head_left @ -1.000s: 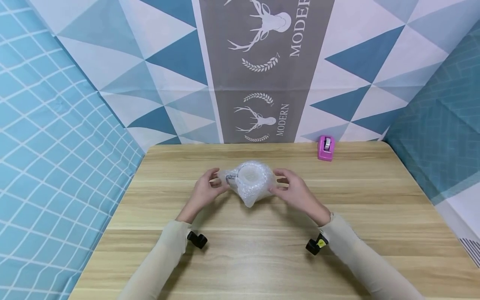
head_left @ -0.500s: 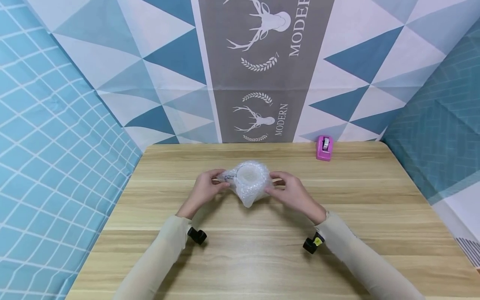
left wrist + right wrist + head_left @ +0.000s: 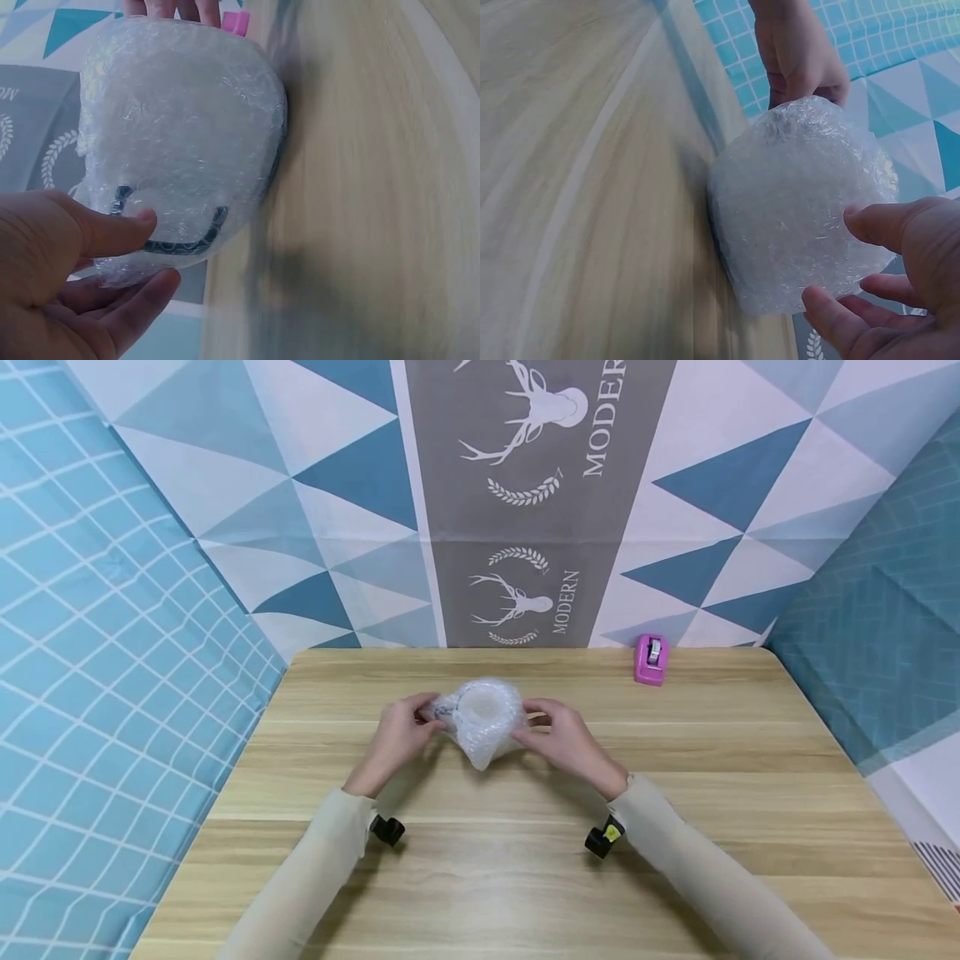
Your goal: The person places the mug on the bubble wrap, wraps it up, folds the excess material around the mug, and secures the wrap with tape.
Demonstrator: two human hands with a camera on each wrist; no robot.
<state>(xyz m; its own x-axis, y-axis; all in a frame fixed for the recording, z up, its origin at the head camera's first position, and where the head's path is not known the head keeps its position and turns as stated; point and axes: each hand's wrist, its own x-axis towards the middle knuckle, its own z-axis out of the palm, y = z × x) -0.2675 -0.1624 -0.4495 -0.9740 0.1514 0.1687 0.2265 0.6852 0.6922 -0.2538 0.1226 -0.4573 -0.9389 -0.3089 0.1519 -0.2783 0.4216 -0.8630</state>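
A mug wrapped in clear bubble wrap [image 3: 483,714] stands near the back middle of the wooden table. Its dark-edged handle [image 3: 184,246] shows through the wrap in the left wrist view. My left hand [image 3: 401,731] pinches the wrapped handle side between thumb and fingers. On the opposite side my right hand [image 3: 562,735] holds the wrapped body, thumb [image 3: 874,226] in front and fingers curled behind. A loose corner of wrap points toward the table's front. The mug's own surface is blurred by the plastic.
A pink tape dispenser [image 3: 651,660] stands at the table's back edge, right of the mug. A patterned cloth wall [image 3: 525,510] rises directly behind the table [image 3: 480,877]. Blue gridded cloth [image 3: 112,693] hangs along the left side.
Both hands have closed in on the wrapped mug, the right one coming left to meet its side. The mug has shifted slightly to the left with them.
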